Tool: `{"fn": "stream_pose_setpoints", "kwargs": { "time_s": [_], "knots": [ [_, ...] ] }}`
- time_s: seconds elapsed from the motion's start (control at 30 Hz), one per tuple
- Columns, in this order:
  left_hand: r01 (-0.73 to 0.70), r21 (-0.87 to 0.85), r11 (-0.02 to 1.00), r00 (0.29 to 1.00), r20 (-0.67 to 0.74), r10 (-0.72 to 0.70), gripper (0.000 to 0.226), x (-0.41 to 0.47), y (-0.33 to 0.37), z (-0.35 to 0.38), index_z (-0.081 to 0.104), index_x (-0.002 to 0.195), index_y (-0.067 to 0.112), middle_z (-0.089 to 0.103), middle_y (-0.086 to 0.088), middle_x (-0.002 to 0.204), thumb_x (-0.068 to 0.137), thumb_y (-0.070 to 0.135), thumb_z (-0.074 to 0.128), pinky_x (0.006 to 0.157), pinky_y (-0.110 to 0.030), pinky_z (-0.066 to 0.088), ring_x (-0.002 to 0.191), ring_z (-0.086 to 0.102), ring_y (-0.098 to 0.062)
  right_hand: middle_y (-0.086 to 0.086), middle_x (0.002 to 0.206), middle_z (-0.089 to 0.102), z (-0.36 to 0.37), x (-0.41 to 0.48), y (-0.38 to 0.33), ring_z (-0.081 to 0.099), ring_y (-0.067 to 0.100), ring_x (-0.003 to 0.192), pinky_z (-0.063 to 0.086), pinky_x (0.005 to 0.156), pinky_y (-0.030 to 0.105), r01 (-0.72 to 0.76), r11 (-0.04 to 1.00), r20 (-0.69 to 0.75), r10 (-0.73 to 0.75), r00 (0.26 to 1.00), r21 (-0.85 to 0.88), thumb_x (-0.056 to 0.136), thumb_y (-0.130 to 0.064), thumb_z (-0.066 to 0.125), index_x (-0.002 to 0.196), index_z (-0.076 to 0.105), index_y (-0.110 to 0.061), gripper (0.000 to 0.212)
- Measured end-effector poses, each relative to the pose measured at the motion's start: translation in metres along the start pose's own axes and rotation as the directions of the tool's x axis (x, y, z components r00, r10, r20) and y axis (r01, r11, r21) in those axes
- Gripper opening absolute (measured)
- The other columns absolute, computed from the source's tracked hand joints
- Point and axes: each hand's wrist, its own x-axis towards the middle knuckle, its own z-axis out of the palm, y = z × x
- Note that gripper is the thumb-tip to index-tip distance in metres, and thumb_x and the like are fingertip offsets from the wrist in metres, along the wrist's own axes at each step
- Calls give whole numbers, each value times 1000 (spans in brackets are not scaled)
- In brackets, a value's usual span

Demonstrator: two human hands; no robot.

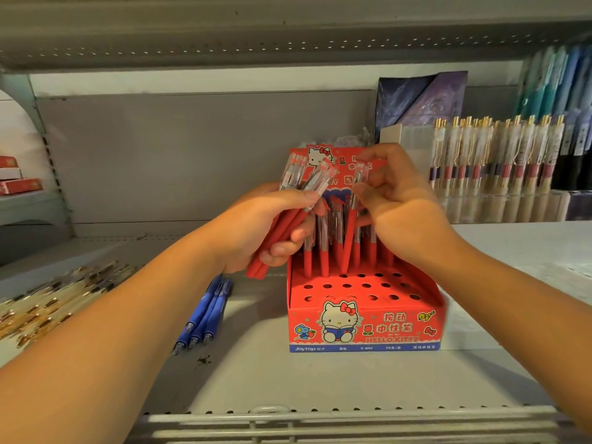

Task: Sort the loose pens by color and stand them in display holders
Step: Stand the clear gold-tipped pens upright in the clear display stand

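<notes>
The left hand (256, 225) grips a bundle of red pens (258, 269), held just left of the red display holder (365, 328). The right hand (400, 213) pinches one red pen (349, 238) near its clear top, its tip down among the pens standing in the back rows; it's hard to tell if it's in a hole. The front holes are open. Blue pens (205, 318) lie on the shelf (320, 379) left of the holder, with gold-trimmed pens (54, 299) farther left.

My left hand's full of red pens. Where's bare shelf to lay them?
Bare shelf lies in front of the red holder, between it and the blue pens, and right of it. The far left is crowded with loose gold pens.
</notes>
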Motion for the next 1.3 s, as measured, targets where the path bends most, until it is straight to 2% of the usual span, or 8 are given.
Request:
{"fn": "stream_pose_setpoints", "kwargs": {
  "time_s": [0.3, 0.47, 0.63, 0.73, 0.87, 1.0, 1.23, 1.3],
  "knots": [
    [-63, -2, 998, 998, -13, 63, 31, 0, 1, 7, 57, 101, 4, 61, -11, 66, 90, 33, 56, 35, -20, 36, 36, 41, -13, 8, 75, 64, 1, -5, 3, 67, 32, 67, 58, 59, 52, -5, 993, 94, 16, 995, -114, 83, -16, 61, 93, 55, -45, 31],
    [-69, 70, 995, 996, -44, 72, 24, 0, 2, 11, 58, 96, 6, 67, -11, 70, 100, 27, 48, 39, -24, 44, 37, 49, -19, 5, 71, 67, 1, -6, 5, 67, 23, 60, 59, 57, 46, -62, 972, 186, 106, 977, -229, 83, -18, 63, 86, 58, -36, 19],
    [-59, 130, 990, 997, -36, 64, 25, -2, 4, 14, 56, 98, 4, 68, -5, 63, 103, 25, 43, 41, -24, 48, 39, 56, -15, -8, 71, 67, -1, -3, 2, 65, 13, 69, 56, 67, 35, -47, 968, 79, 68, 995, -246, 83, -22, 67, 79, 68, -31, 10],
    [-47, 127, 991, 999, -19, 50, 23, -2, 4, 14, 56, 98, 6, 70, -5, 64, 103, 25, 44, 43, -25, 51, 43, 61, -16, -9, 80, 68, 0, -4, -6, 64, 7, 76, 52, 72, 22, -12, 996, 12, 13, 1000, -86, 87, -16, 68, 90, 68, -29, 13],
    [-32, 84, 996, 999, -9, 33, 21, -1, 2, 14, 56, 111, 8, 73, -14, 84, 100, 24, 50, 48, -32, 56, 55, 65, -21, 0, 86, 71, 1, -5, -16, 68, 11, 82, 52, 76, 22, -34, 982, 50, 25, 998, 184, 88, -11, 71, 101, 68, -18, 15],
    [-4, 47, 999, 999, 41, 2, 24, -1, 1, 12, 57, 112, 10, 73, -18, 90, 96, 27, 55, 54, -36, 58, 65, 70, -26, -3, 73, 70, 2, -7, -18, 69, 9, 65, 50, 61, 16, -89, 946, 95, 62, 994, 313, 87, -4, 70, 98, 64, -15, 17],
    [-3, 4, 1000, 999, 41, 2, 35, 0, 1, 10, 57, 116, 11, 74, -19, 92, 88, 33, 58, 57, -36, 60, 87, 74, -31, -1, 71, 70, -1, -5, -18, 69, 18, 68, 60, 74, 41, -110, 909, 83, 83, 993, 403, 88, -1, 67, 98, 66, -16, 17],
    [-7, -11, 1000, 999, 31, 7, 34, 0, 0, 9, 57, 114, 11, 74, -20, 92, 88, 33, 58, 57, -37, 60, 87, 74, -32, 6, 79, 72, -2, -4, -20, 71, 22, 71, 61, 68, 38, -88, 892, 46, 76, 996, 444, 89, 0, 65, 99, 66, -13, 15]
  ]
}}
